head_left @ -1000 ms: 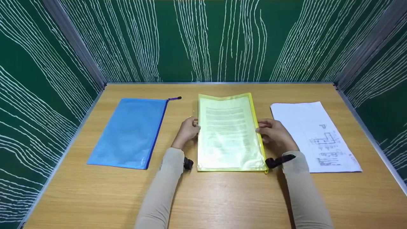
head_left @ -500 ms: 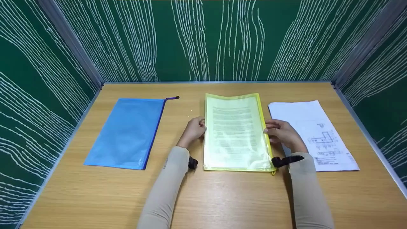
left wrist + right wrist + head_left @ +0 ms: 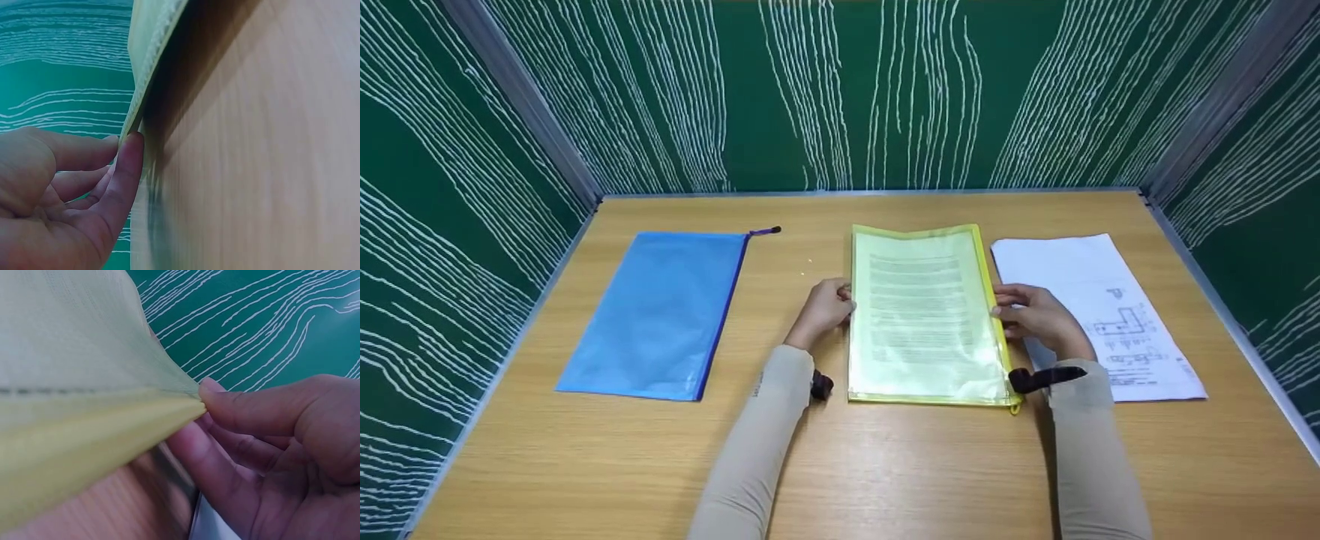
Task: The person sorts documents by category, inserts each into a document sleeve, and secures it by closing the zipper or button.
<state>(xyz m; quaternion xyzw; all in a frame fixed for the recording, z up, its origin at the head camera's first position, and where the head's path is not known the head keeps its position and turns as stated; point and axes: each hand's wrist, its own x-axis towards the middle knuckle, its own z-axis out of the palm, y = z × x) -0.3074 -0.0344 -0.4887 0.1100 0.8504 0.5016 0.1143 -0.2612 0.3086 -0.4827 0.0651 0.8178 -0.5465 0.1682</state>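
Observation:
A yellow transparent zip folder point(image 3: 926, 322) with a printed sheet inside lies between my two hands in the head view. My left hand point(image 3: 823, 309) pinches its left edge between thumb and finger; the left wrist view shows that edge raised off the table, with the thumb on top. On the other side my right hand point(image 3: 1039, 319) pinches the yellow zip edge, its thumb point(image 3: 247, 402) above and a finger below. Under the right hand lies part of a stack of white paper point(image 3: 1065, 270) with a printed drawing.
To the left on the wooden table point(image 3: 622, 465) lies a blue zip folder point(image 3: 656, 315) with a dark zip along its right side. Green panels point(image 3: 780, 97) with white wavy lines stand around the back and sides. Two tiny pale specks are on the table left of the yellow folder.
Both hands have shifted the yellow folder to the right, closer to the white paper. Their pinch on its edges stays the same. The camera view has moved slightly.

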